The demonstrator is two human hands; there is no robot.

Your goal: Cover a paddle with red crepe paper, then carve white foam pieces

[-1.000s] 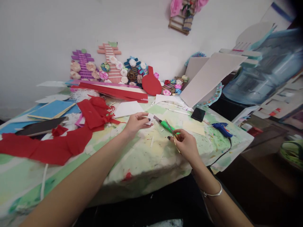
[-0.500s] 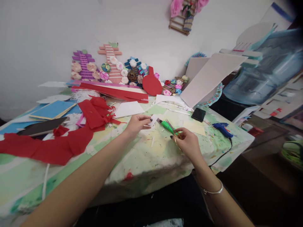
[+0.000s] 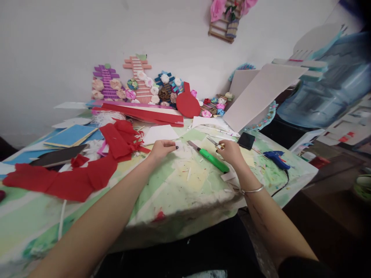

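Observation:
My left hand [image 3: 162, 150] is closed in a pinch at the middle of the table. A small piece of white paper [image 3: 182, 149], blurred against the cloth, shows at its thumb tip. In my right hand [image 3: 230, 151] is a pair of scissors [image 3: 213, 142], fingers in the gold handles, blades pointing left and away from me. Between the two hands a green-handled utility knife [image 3: 214, 160] lies flat on the cloth, its blade toward the far left. White scraps [image 3: 228, 175] lie by my right wrist.
Red crepe paper [image 3: 66, 177] and blue sheets [image 3: 71, 136] cover the left side. A phone [image 3: 246, 140] and a blue glue gun [image 3: 276, 159] with its cord lie at right. Flower crafts [image 3: 139, 83] and a red paddle-shaped piece [image 3: 188, 104] stand by the wall. Big white boards [image 3: 263, 94] lean behind.
My right hand has lifted the scissors away from the knife, further from me. My left hand has shifted slightly left with the white paper. The knife is now fully uncovered.

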